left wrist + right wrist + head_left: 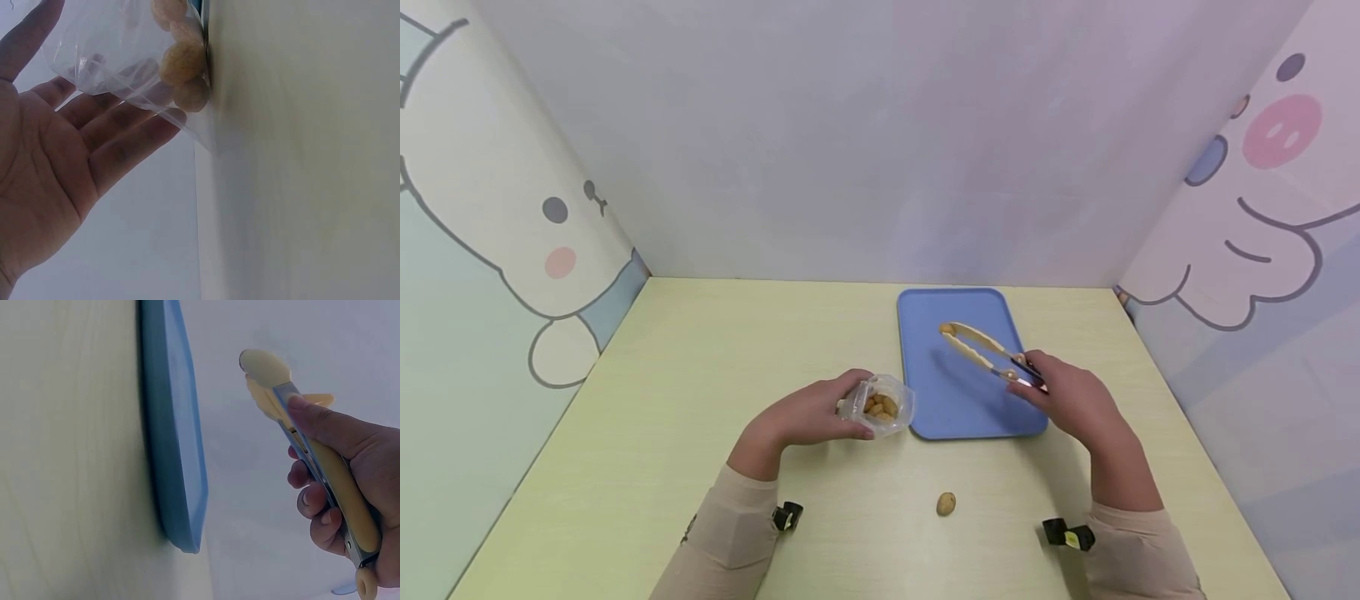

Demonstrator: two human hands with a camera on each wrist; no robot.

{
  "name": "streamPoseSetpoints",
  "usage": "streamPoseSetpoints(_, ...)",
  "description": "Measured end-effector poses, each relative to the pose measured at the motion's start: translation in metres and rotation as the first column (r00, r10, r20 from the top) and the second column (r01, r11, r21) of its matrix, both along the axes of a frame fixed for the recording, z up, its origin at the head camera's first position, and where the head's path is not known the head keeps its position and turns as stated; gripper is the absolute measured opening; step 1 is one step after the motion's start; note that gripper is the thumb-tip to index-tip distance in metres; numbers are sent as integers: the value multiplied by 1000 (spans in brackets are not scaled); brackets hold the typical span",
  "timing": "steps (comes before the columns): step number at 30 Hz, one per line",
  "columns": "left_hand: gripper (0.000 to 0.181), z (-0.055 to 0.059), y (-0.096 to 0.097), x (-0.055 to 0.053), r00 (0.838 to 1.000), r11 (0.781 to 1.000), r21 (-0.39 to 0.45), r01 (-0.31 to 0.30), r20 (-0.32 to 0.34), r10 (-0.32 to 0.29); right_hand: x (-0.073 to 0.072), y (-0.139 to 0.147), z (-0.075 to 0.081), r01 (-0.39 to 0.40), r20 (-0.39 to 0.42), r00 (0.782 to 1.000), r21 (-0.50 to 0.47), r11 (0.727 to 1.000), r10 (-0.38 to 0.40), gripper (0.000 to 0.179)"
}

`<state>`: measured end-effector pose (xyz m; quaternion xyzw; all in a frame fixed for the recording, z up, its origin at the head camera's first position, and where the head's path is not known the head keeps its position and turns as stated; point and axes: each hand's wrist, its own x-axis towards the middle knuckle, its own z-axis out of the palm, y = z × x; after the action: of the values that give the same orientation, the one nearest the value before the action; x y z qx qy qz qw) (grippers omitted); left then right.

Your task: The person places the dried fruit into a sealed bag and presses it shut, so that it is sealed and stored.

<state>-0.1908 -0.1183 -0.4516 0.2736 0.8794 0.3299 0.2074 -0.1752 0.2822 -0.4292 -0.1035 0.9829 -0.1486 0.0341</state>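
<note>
My left hand holds a clear plastic bag, thumb on the near side and fingers on the far side. Its mouth gapes, showing several brown walnuts inside; in the left wrist view, walnuts bulge at the bag's bottom, low by the tabletop. Over the blue tray, my right hand grips cream-tipped metal tongs. A single walnut is pinched at their tips, raised above the tray. In the right wrist view, the thumb presses along the upper arm of the tongs.
One loose walnut lies on the pale wooden table, nearer me than the tray. Walls with cartoon animals enclose the table's back and sides. Each sleeve carries a black wrist camera.
</note>
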Motion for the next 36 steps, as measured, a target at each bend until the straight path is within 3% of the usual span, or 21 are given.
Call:
streamPoseSetpoints(4, 78, 0, 0, 0, 1000, 1000, -1, 0, -3, 0, 1, -1, 4, -10, -19, 1000, -13, 1000, 9, 47)
streamPoseSetpoints(12, 79, 1, 0, -1, 1000, 1000, 2, 0, 5, 0, 5, -3, 11, -51, -81, 996, -48, 998, 47, 60)
streamPoseSetpoints(20, 80, 2, 1, -1, 1000, 1000, -1, -12, 19, 12, 10, -6, 15, -81, -114, 991, -64, 995, 74, 39)
streamPoseSetpoints(36, 79, 0, 1, 0, 1000, 1000, 2, -4, 12, 4, 18, -9, 17, -228, -224, 954, -99, 969, 202, 31)
